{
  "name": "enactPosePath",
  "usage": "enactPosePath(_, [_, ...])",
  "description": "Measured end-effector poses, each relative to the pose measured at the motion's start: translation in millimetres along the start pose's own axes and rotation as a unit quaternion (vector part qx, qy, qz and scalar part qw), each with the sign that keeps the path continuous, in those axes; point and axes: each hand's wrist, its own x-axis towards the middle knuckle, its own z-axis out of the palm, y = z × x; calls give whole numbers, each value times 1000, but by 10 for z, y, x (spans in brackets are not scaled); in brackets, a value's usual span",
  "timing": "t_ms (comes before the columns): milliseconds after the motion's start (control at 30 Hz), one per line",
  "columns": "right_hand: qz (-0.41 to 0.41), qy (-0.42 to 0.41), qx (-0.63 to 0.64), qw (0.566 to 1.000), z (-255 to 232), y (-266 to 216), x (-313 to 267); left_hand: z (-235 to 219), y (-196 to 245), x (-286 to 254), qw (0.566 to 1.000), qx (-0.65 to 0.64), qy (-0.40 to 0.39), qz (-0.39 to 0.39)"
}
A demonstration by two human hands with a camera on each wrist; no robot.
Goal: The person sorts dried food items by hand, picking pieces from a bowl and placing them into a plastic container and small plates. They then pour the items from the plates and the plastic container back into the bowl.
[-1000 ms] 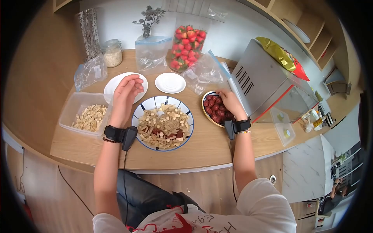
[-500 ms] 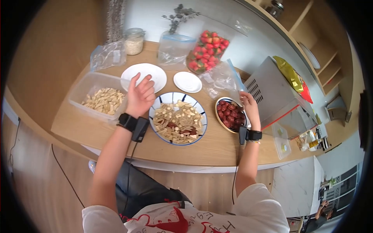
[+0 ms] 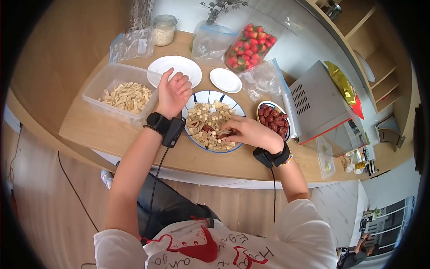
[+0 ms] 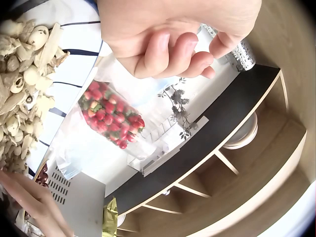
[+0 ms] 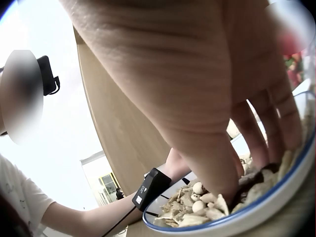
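Observation:
In the head view the right hand (image 3: 256, 133) reaches into a blue-and-white bowl (image 3: 205, 97) of pale dried slices, round pale pieces and some dark red dates. The right wrist view shows the thumb and fingers of this hand (image 5: 197, 94) pinching dark red dates (image 5: 248, 185) low among the slices, partly hidden by the fingers. Left of the bowl, the left hand (image 3: 174, 93) is raised with loosely curled fingers and holds nothing, also in the left wrist view (image 4: 177, 37). A smaller bowl of red dates (image 3: 272, 118) stands right of the large bowl.
A plastic box (image 3: 95, 85) of pale pieces stands at left. Behind are a large white plate (image 3: 183, 67), a small one (image 3: 225, 80), bagged strawberries (image 3: 251, 48), empty-looking bags (image 3: 214, 42) and a jar (image 3: 164, 33). A grey appliance (image 3: 323, 98) stands at right.
The right hand has moved left from the small date bowl into the large bowl. The left hand stays raised beside the large bowl, its palm turned more upward. The head view has shifted.

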Motion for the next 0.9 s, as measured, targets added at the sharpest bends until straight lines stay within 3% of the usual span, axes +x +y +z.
enactPosePath(67, [3, 22, -34, 999, 59, -10, 6, -27, 4, 7, 1000, 5, 23, -3])
enactPosePath(267, [-1, 107, -111, 988, 246, -55, 51, -69, 35, 15, 999, 18, -3, -35])
enactPosePath(367, [-32, 137, -84, 986, 282, -37, 80, -48, 19, 4, 999, 18, 11, -30])
enactPosePath(467, [10, 121, -27, 992, 269, -26, 84, -28, 13, -2, 998, 54, 12, -39])
enactPosePath(567, [1, 124, 29, 992, 242, 11, 102, 2, 18, -14, 995, 81, 37, -47])
enactPosePath(600, [-16, 148, -5, 989, 215, 11, 98, 2, 19, -17, 995, 82, 30, -44])
enactPosePath(700, [56, 138, 99, 984, 21, -124, 55, -7, 26, -13, 996, 78, 15, -49])
enactPosePath(833, [29, 165, 93, 982, -25, -139, 24, -20, 16, -6, 996, 82, 17, -43])
enactPosePath(900, [17, 138, 81, 987, -11, -184, 4, -10, 19, -10, 996, 81, 22, -41])
